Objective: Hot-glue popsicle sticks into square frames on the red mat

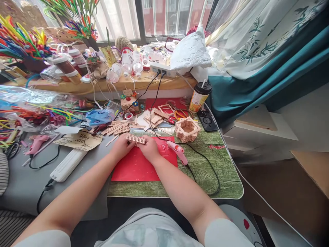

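Observation:
A neat stack of wooden craft sticks [135, 139] is held between my two hands over a red sheet [138, 168]. My left hand [122, 146] is closed around its left end. The right end is gripped by my right hand [149, 148]. To the right of the sheet, a pink hot glue gun [178, 152] lies with its nozzle over the red surface, near dried bits of glue. Behind the glue gun stands a star-shaped holder [187, 129] built from layered craft sticks. Loose craft sticks [118, 127] are heaped just beyond my left hand.
A lidded drink cup [199, 97] and a black phone [207, 120] stand at the back right. Black cords cross the table. A white power strip [68, 165] and a second pink glue gun [37, 144] lie at left. Craft supplies crowd the windowsill [164, 82].

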{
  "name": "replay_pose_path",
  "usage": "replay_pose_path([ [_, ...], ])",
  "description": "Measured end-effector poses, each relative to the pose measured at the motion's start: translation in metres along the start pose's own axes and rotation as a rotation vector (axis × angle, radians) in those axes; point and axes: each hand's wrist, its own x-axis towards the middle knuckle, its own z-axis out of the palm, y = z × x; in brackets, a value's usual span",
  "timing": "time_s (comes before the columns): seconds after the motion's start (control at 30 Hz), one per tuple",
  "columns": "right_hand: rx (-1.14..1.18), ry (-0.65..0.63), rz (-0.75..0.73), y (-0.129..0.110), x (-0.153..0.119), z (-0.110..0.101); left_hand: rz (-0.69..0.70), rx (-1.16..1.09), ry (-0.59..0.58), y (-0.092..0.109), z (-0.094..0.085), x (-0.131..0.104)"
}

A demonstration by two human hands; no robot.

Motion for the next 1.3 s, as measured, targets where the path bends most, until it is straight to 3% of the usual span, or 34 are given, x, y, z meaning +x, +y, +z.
replay_pose_path([
  [0.27, 0.323, 0.150, 0.144, 0.001, 0.008, 0.008, 0.024, -0.233, -0.089, 0.011, -0.024, -0.003],
  [0.43, 0.384, 0.202, 0.149, -0.002, 0.008, 0.011, 0.013, -0.322, -0.071, 0.014, -0.017, -0.001],
  [0.6, 0.288, 0.284, 0.073, -0.010, 0.008, 0.005, -0.004, -0.474, -0.032, 0.003, -0.012, 0.013],
  [0.7, 0.063, 0.350, -0.064, -0.023, -0.002, -0.001, -0.036, -0.556, 0.030, -0.007, -0.015, 0.015],
  [0.73, -0.156, 0.332, -0.173, -0.029, -0.006, -0.002, -0.047, -0.573, 0.044, -0.010, -0.017, 0.014],
  [0.83, -0.862, 0.076, -0.438, -0.044, -0.011, 0.000, -0.068, -0.603, 0.051, -0.014, -0.022, 0.009],
  [0.9, -1.112, -0.046, -0.488, -0.049, -0.007, 0.006, -0.079, -0.618, 0.043, -0.012, -0.024, 0.006],
  [1.0, -1.252, -0.111, -0.448, -0.050, 0.005, 0.017, -0.107, -0.639, 0.032, -0.011, -0.024, 0.003],
  [1.17, -1.253, -0.156, -0.305, -0.057, 0.011, 0.031, -0.158, -0.718, -0.008, -0.011, -0.022, 0.005],
  [1.3, -1.210, -0.148, -0.230, -0.085, 0.010, 0.018, -0.174, -0.825, -0.018, -0.009, -0.021, 0.005],
])
